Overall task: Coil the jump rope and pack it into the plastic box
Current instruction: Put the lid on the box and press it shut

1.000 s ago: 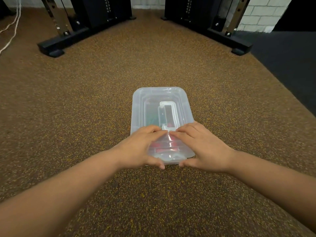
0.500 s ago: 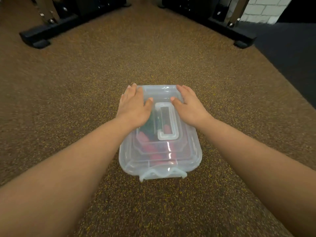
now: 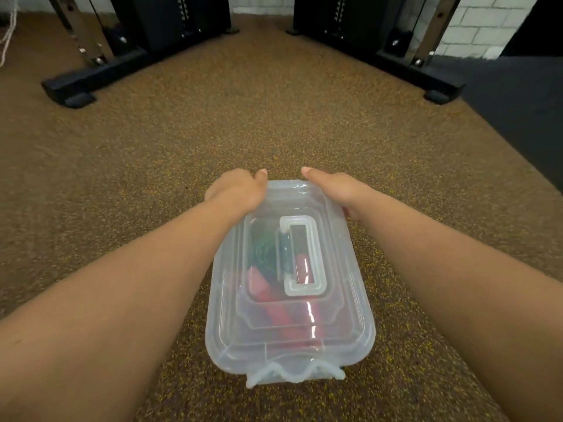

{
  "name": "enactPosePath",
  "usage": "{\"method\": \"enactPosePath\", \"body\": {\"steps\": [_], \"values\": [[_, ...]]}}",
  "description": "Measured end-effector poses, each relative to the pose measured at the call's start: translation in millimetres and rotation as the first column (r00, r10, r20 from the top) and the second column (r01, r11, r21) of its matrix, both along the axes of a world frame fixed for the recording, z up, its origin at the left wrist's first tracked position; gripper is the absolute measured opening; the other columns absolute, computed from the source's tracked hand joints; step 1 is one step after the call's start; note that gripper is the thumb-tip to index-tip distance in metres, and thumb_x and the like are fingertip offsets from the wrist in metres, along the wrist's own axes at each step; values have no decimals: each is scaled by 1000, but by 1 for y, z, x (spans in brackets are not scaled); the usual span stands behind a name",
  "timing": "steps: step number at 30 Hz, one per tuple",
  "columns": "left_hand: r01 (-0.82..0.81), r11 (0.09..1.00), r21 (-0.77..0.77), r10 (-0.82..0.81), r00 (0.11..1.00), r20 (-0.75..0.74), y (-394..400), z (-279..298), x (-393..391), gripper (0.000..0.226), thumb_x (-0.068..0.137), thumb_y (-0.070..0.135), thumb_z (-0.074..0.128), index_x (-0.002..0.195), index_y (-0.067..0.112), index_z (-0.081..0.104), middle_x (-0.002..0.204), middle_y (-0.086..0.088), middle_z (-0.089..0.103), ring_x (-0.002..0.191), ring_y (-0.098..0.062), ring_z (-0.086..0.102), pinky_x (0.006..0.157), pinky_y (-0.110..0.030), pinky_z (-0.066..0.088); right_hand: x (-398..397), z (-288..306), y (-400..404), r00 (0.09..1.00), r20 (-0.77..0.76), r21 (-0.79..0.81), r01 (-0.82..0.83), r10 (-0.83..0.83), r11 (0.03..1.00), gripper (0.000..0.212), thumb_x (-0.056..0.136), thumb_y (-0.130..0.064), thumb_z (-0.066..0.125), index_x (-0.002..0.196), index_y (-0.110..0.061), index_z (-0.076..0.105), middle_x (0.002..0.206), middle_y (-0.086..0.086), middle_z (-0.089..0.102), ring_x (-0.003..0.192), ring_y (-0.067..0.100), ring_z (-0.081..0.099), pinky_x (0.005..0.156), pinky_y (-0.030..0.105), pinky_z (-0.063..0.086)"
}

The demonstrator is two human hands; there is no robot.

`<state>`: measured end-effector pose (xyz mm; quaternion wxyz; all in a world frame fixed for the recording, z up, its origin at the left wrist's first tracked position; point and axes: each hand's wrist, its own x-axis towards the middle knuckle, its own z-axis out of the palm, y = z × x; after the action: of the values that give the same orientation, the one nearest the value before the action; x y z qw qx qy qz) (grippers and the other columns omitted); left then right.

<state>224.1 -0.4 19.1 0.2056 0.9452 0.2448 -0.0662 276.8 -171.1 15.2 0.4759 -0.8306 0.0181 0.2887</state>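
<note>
While both hands' grip (image 3: 236, 190) (image 3: 333, 190) clasps its far end, translucent ribbed box (image 3: 289, 336) rests on speckled floor (image 3: 274, 117).

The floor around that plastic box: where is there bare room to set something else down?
Widest free patch: the brown speckled floor between the plastic box and the two black machine bases. Bare floor also lies left and right of the forearms. It is crowded only at the box's far end, where the left hand and right hand grip it.
</note>
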Motion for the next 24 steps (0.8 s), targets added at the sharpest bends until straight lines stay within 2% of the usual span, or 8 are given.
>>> {"method": "enactPosePath", "body": {"steps": [3, 5, 9, 13, 15, 17, 21, 24], "values": [[-42, 999, 14, 42, 999, -1, 0, -1, 3, 61, 94, 52, 28, 117, 6, 60, 124, -18, 60, 111, -36, 56, 77, -35, 37, 7, -1, 3, 999, -29, -2, -34, 34, 999, 94, 52, -78, 61, 123, -17, 58, 120, 7, 66, 100, 28, 66, 94, 45, 51], [-66, 998, 24, 65, 998, 24, -1, -4, 4, 60, 93, 53, 29, 116, 8, 62, 123, -16, 61, 110, -35, 57, 77, -35, 37, 9, 0, 3, 996, -60, 2, -65, 65, 998, 86, 54, -75, 65, 117, -18, 61, 113, 7, 70, 96, 27, 69, 91, 44, 53], [-81, 997, -6, 82, 994, 75, -1, -9, 4, 57, 89, 56, 31, 114, 16, 65, 118, -12, 64, 105, -32, 58, 75, -33, 38, 9, -6, -2, 987, -127, 146, -84, 103, 986, 65, 68, -45, 79, 119, -9, 61, 105, 12, 73, 88, 25, 72, 76, 39, 59], [-23, 976, -215, 41, 996, 80, 5, -7, 1, 68, 77, 68, 47, 130, 26, 52, 131, 0, 57, 118, -26, 54, 93, -34, 43, 8, -16, -3, 992, -109, 366, -14, 57, 931, 66, 75, -17, 76, 134, -10, 47, 117, 13, 67, 89, 21, 69, 70, 32, 58], [29, 932, -361, 4, 996, 91, 10, -6, -2, 76, 71, 63, 62, 134, 23, 48, 132, 1, 56, 118, -22, 54, 102, -36, 42, 9, -17, -3, 988, -85, 418, -79, 126, 905, 35, 79, -12, 71, 113, -13, 63, 95, 7, 73, 76, 16, 70, 67, 29, 59], [73, 885, -459, -19, 992, 122, 13, -7, -3, 67, 74, 50, 71, 130, 20, 51, 124, 1, 59, 111, -18, 57, 100, -34, 44, 8, -15, -4, 987, -51, 418, -116, 150, 901, 17, 81, -11, 69, 96, -19, 68, 84, 4, 73, 70, 16, 68, 68, 29, 58], [102, 864, -493, -4, 981, 196, 14, -13, -3, 52, 75, 42, 74, 121, 24, 57, 112, 2, 62, 101, -16, 60, 92, -30, 46, 11, -15, -4, 981, 79, 295, -195, 180, 935, 31, 80, -20, 72, 109, -20, 63, 100, 5, 69, 83, 18, 68, 81, 33, 56], [91, 862, -498, 21, 977, 214, 14, -16, -3, 49, 74, 42, 75, 117, 26, 59, 111, 2, 62, 102, -18, 60, 96, -34, 47, 11, -15, -4, 971, 142, 222, -220, 192, 950, 34, 77, -27, 75, 108, -22, 64, 110, 10, 69, 94, 23, 67, 92, 40, 53]]}}
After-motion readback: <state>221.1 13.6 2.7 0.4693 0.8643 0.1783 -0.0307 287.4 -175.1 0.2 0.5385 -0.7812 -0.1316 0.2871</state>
